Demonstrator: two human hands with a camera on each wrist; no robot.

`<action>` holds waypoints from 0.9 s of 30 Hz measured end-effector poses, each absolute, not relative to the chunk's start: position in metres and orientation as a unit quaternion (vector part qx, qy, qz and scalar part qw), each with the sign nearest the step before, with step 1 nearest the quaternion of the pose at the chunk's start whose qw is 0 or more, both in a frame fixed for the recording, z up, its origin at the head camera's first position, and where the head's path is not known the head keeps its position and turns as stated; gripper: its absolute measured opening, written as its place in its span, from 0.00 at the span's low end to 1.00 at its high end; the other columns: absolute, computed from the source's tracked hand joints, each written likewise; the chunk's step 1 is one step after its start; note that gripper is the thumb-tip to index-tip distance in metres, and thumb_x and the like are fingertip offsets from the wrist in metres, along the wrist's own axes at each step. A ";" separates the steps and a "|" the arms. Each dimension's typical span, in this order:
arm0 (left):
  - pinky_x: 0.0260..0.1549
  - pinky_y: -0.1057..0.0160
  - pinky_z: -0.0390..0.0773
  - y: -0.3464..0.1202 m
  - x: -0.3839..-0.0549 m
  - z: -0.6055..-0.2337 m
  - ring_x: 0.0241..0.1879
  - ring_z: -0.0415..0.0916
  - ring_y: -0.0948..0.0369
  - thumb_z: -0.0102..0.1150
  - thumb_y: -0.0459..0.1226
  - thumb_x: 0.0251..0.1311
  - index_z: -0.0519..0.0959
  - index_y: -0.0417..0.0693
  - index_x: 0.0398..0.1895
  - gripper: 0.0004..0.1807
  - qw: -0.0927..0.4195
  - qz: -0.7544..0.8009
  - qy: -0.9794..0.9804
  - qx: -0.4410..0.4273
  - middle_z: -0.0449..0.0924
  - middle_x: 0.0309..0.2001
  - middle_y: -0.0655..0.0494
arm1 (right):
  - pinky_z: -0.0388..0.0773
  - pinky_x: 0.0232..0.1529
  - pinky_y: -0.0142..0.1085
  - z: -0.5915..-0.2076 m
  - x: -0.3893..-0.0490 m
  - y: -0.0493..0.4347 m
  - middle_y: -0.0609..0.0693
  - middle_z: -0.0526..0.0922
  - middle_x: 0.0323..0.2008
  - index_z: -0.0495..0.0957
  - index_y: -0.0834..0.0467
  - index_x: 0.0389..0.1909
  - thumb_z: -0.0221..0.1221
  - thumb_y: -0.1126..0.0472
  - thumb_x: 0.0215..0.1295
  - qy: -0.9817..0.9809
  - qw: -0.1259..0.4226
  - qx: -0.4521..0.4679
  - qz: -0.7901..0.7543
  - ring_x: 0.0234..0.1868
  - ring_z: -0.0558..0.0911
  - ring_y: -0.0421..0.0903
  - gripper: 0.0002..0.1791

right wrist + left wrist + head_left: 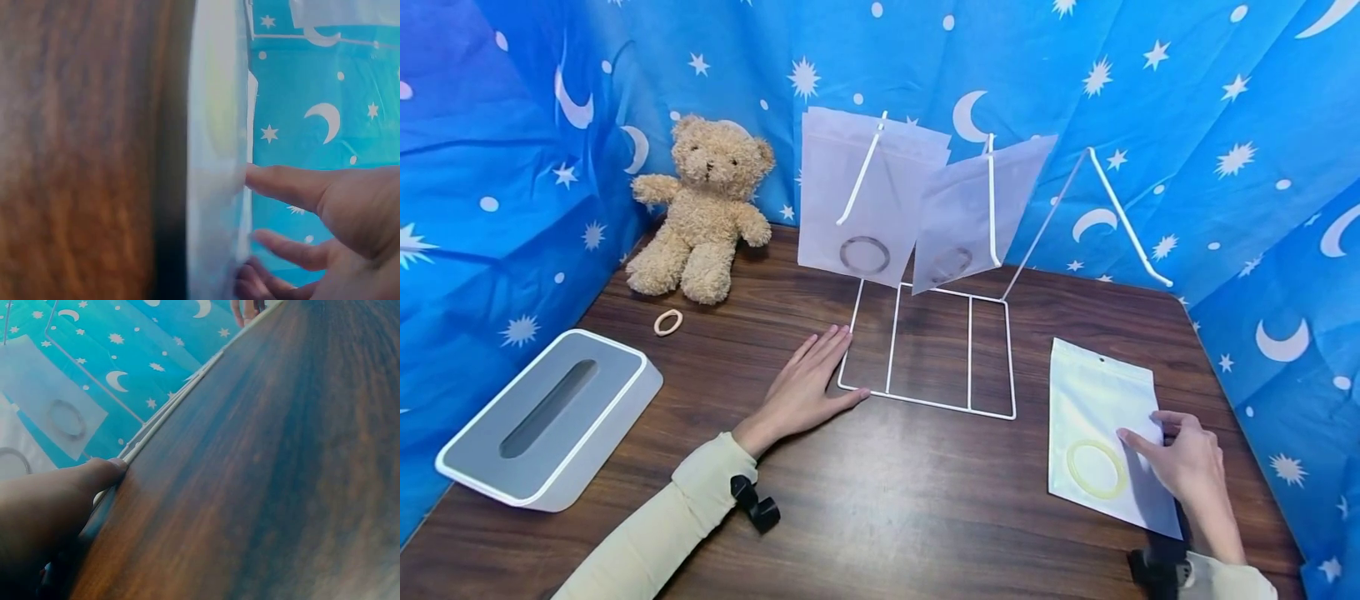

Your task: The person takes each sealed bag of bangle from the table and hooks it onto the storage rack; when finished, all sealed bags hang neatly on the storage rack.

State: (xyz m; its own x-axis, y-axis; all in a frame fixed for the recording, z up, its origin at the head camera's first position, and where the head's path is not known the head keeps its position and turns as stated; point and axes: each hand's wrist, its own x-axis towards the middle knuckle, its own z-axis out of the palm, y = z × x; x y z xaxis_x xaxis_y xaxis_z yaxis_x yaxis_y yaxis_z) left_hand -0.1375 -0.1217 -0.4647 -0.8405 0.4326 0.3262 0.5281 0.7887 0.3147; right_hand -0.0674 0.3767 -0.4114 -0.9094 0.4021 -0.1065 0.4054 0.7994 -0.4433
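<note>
A white zip bag (1093, 400) with a pale yellow ring (1097, 469) lies on the table at the right. My right hand (1187, 458) is over its right edge, thumb on the bag's face and the visible fingertips at its edge. In the right wrist view, thumb (287, 184) and fingers stand apart on the same side of the bag (219, 187). Flat on the table, my left hand (808, 379) has straight fingers and its thumb against the base of a white wire rack (951, 407). Two zip bags with dark rings hang on the rack's left (850, 175) and middle (977, 192) hooks.
At the rack's right, a third hook (1131, 225) juts forward without a bag. A teddy bear (703, 212) sits at the back left, with a small beige ring (667, 322) before it. A grey-topped white tissue box (550, 421) stands at the left. Blue curtains (1037, 50) surround the table.
</note>
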 end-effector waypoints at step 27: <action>0.71 0.53 0.44 -0.119 -0.134 -0.462 0.75 0.47 0.54 0.52 0.67 0.59 0.56 0.40 0.75 0.52 0.106 -0.207 -0.939 -0.254 0.53 0.75 0.49 | 0.50 0.14 0.39 -0.360 -0.021 0.352 0.52 0.70 0.14 0.83 0.51 0.56 0.70 0.57 0.59 0.876 -0.223 0.135 -0.405 0.15 0.57 0.45 0.22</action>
